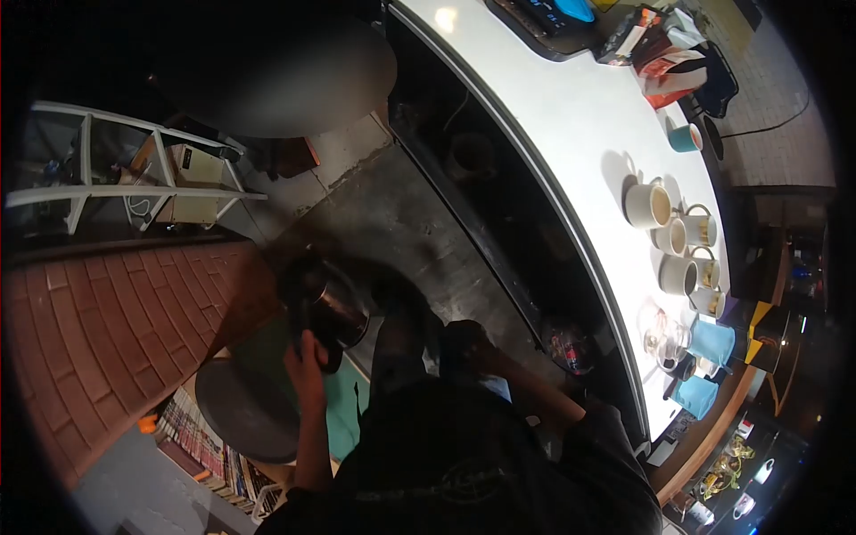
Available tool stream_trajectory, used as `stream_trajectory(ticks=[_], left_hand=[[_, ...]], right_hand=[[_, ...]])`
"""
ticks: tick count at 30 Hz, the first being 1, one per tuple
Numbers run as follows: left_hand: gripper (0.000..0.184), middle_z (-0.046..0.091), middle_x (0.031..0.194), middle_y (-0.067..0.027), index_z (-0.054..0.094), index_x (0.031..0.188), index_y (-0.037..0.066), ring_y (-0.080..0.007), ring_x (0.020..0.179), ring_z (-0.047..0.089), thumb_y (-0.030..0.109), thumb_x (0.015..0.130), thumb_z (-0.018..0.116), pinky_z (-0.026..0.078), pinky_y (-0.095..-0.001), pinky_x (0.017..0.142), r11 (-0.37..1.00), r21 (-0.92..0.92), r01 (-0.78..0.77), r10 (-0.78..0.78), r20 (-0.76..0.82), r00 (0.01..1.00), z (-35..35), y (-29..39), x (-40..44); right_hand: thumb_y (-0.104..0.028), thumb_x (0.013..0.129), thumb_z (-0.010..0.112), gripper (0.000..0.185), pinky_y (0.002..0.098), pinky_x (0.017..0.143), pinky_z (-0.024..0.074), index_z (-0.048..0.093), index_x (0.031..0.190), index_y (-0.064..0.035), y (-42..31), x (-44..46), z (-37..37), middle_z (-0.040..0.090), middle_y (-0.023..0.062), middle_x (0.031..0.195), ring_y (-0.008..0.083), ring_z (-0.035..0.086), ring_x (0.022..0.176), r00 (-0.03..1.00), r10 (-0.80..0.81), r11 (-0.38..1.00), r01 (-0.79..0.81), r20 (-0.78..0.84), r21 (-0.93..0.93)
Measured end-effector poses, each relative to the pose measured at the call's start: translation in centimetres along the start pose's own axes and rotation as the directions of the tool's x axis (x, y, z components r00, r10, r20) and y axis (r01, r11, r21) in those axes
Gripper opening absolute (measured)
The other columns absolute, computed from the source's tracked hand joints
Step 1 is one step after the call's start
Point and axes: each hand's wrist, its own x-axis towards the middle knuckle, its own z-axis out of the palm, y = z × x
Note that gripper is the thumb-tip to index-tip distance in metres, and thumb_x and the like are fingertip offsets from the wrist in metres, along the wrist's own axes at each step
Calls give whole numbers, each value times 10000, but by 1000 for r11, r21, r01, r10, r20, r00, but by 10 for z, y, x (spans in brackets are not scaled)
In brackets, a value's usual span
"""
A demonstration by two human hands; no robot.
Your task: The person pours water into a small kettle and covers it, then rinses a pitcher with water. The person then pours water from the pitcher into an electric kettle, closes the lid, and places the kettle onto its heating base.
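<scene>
On the left side of the head view, my left hand (308,364) is closed round the handle of a dark, shiny kettle (337,308). The kettle is over the floor and beside my leg, and much of it is lost in shadow. My right hand (481,355) is in front of my body near my other leg. Its fingers are too dark to make out, and a dark shape lies against them. A small pale blue thing (496,387) shows just below that hand, partly covered by my forearm.
To the right runs a white counter (571,134) bearing several mugs (647,206), a teal cup (685,137), light blue containers (711,341) and a scale (544,18). At left are a white rack (85,192), a brick-faced block (116,330), a round dark stool seat (245,410) and rows of books (201,428).
</scene>
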Motion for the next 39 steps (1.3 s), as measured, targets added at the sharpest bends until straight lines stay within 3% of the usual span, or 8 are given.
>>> stream_trajectory(ticks=[12,14,23,27,29,37,38,39], left_hand=[[392,435,605,12,433,730,66,-79,555,402,365,958,547,303,-268,532,998,29,62,-57,-142,988,30,-48,7],[388,446,608,13,452,732,61,-74,532,401,362,955,552,297,-257,496,990,17,141,-138,-115,984,36,-77,4],[359,435,594,0,440,698,60,-92,553,405,278,974,510,327,-279,526,939,221,264,-239,-136,962,89,-116,-44],[293,486,617,9,515,807,43,-64,542,430,290,963,539,326,-238,490,951,140,275,-253,-159,954,82,-132,-57],[253,500,666,-5,485,949,37,-72,563,439,285,967,532,344,-243,504,941,66,333,-309,-243,920,75,-133,-59],[484,457,622,-17,468,906,54,-110,535,425,538,935,463,338,-256,505,992,-126,30,-54,-186,981,84,-178,14],[464,467,638,-11,473,866,71,-116,569,443,530,937,468,332,-271,519,971,-236,42,-100,-240,966,93,-195,31],[449,477,655,-5,479,825,89,-121,602,461,523,939,473,327,-286,533,939,-340,48,-154,-291,944,103,-212,49]], right_hand=[[-260,928,515,286,466,743,460,672,904,-23,-29,-23,-79,643,188,976,355,610,760,911,-139,910,-36,387,413],[-425,972,427,468,453,790,472,648,986,-13,26,13,41,647,206,1012,359,626,849,948,-144,863,-20,284,505],[-324,889,556,315,435,666,487,652,895,-24,-67,99,52,654,180,817,323,629,730,996,-38,901,68,-78,428],[-249,855,570,235,435,637,472,656,835,-31,-63,88,67,639,191,812,313,631,756,893,-291,775,11,343,631],[-244,870,564,238,414,645,464,656,828,-28,-83,38,46,623,186,776,270,628,737,656,-673,604,219,343,767],[-303,989,422,354,360,826,471,632,970,-19,25,122,25,670,146,912,231,637,897,757,-154,696,-373,635,614],[-298,997,403,361,351,865,469,636,1006,-23,60,148,32,677,147,947,247,638,926,923,-273,573,-72,273,816],[-270,983,415,327,340,819,479,639,973,-32,116,181,90,670,137,901,243,636,887,994,-59,823,-6,97,567]])
